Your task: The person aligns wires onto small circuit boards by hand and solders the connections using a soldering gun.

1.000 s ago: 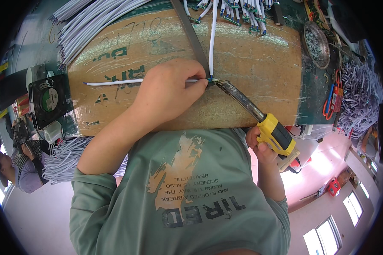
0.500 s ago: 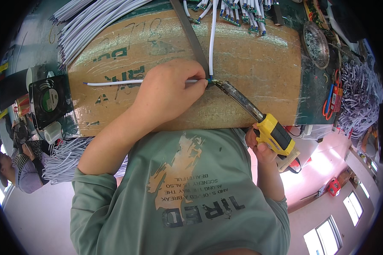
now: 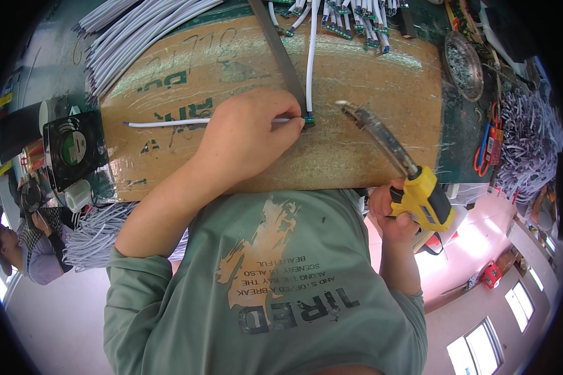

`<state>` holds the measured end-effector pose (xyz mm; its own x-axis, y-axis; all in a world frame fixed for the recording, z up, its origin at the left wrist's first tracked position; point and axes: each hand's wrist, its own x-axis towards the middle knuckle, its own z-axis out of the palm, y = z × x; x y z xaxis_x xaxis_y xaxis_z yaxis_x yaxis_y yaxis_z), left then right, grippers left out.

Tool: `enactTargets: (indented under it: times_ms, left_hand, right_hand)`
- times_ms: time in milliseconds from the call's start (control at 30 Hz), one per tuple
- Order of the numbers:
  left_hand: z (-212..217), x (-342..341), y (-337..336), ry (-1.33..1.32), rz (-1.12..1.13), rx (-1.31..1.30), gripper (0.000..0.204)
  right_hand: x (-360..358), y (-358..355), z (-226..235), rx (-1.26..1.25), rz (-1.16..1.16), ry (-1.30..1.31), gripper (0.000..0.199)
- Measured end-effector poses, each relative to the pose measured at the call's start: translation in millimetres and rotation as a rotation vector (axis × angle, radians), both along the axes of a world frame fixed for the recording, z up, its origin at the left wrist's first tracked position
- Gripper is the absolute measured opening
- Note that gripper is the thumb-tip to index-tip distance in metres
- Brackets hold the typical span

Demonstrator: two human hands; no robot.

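Observation:
My left hand (image 3: pixel 247 134) is closed in a pinch on a white cable (image 3: pixel 166 123) lying across the brown cardboard sheet (image 3: pixel 381 81). At the fingertips sits a small green circuit board (image 3: pixel 309 119). From the board a second white cable (image 3: pixel 311 69) runs away from me, beside a flat dark metal bar (image 3: pixel 280 53). My right hand (image 3: pixel 394 215) is wrapped round the yellow handle of a soldering gun (image 3: pixel 426 199). Its tip points up and left, apart from the board and to its right. My left fingers hide part of the held cable.
Loose white cables (image 3: pixel 131 40) lie at the far left, and several cables with green boards (image 3: pixel 363 22) at the back. A round metal dish (image 3: pixel 464 65), pliers (image 3: pixel 489 147) and a cable bundle (image 3: pixel 528 144) are on the right. A small black fan (image 3: pixel 72 149) stands left; a person (image 3: pixel 28 250) sits beyond.
The soldering gun's tip has moved off the board, to the right and slightly away from me, with my right hand shifting right. My left hand and the cables look nearly still.

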<state>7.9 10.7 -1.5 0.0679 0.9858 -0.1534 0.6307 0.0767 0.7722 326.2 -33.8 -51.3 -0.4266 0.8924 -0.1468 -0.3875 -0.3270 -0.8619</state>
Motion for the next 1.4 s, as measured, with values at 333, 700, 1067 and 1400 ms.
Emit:
enactTargets:
  times_ms: [333, 700, 1067, 1400]
  left_hand:
    - [0, 0, -1, -0.008, 0.001, -0.008, 0.014]
    - [-1, 1, -6, 0.081, -0.074, 0.097, 0.014]
    - [31, -4, -18, -0.188, -0.160, 0.333, 0.012]
    - [-4, -12, 2, -0.038, 0.173, -0.042, 0.020]
  right_hand:
    - [-36, 47, 16, 0.089, 0.019, -0.019, 0.069]
    - [-97, 98, 26, 0.387, -0.006, -0.028, 0.058]
    - [-113, 113, 15, 0.436, 0.068, -0.239, 0.048]
    - [-86, 62, 13, 0.598, 0.149, -0.570, 0.050]
